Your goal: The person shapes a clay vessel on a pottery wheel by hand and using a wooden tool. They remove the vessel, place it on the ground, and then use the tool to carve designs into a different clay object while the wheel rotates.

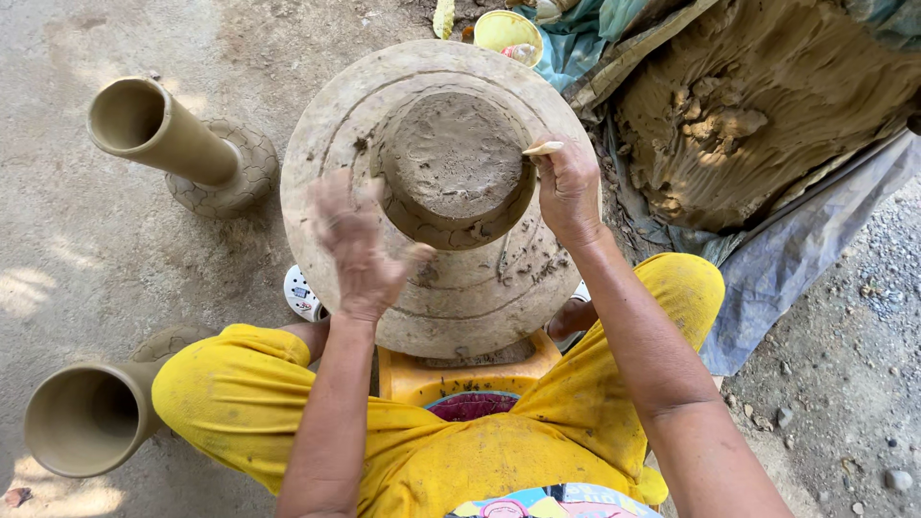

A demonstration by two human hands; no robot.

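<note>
Head view: a person in yellow clothes sits over a round potter's wheel disc, looking straight down on it.
Clay lump: a low, flat-topped grey lump of clay sits near the centre of the disc, slightly toward 1 o'clock; its top is rough and its wall is short and thick.
Left hand: the left hand, smeared with clay and blurred, lies at the lump's 8 o'clock side, fingers spread and loosely curved against or just beside the wall; its grip is open, holding nothing that I can see.
Right hand: the right hand is at the lump's 3 o'clock edge, its grip closed on a small pale flat tool whose tip touches the rim.
Progress: by my reading the work is at an early stage; the clay is set on the disc and roughly rounded, but no tall wall or neck has been raised.
Finished pieces: two tall-necked clay vases lie on the ground, one at 10 o'clock of the disc and one at 8 o'clock.
Clay supply: a heap of raw clay on sheeting lies at 2 o'clock.
Other: a yellow bowl stands at 12 o'clock.
</note>
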